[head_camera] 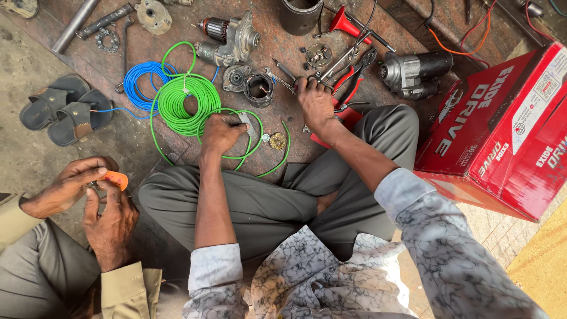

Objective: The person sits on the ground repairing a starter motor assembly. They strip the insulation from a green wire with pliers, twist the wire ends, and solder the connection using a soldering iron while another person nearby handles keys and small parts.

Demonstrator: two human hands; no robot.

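I sit cross-legged on the floor. My left hand [221, 134] is closed on a small grey metal piece with the green wire running by it, just right of the green wire coil [188, 100]. My right hand [314, 103] reaches forward and closes on a metal tool among red-handled pliers [353, 80] and spanners. A small round brass part [277, 140] lies between my hands.
A blue wire coil [142, 82], starter motors [233, 38] [413, 71], a black ring part [258, 88] and a dark cylinder [300, 15] lie ahead. A red carton [502, 130] stands at right. Sandals [62, 109] lie left. Another person's hands [97, 201] hold an orange item.
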